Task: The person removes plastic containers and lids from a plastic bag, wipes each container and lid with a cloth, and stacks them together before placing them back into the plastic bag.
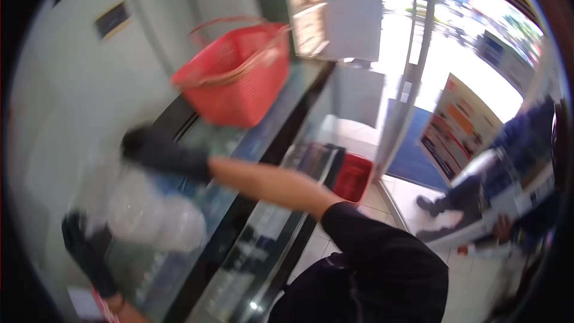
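While two dark-gloved hands bracket it, one cloudy plastic bag [155,218] rests on the glass tabletop [280,110], with at least two rounded white bulges showing. It lies between the hands: just beside the left hand [88,254], on the side toward the tabletop's dark edge, and right by the right hand [164,152], on the side nearer the wearer. Thumb and fingers of the left hand look spread; blur hides whether they grip the plastic. How wide or narrow the right hand is, I cannot tell. Two red baskets show: one large basket [233,101] on the tabletop beyond the right hand, and one smaller basket [354,178] on the floor. One blue mat [409,143] lies by the doorway, near another person [523,128].
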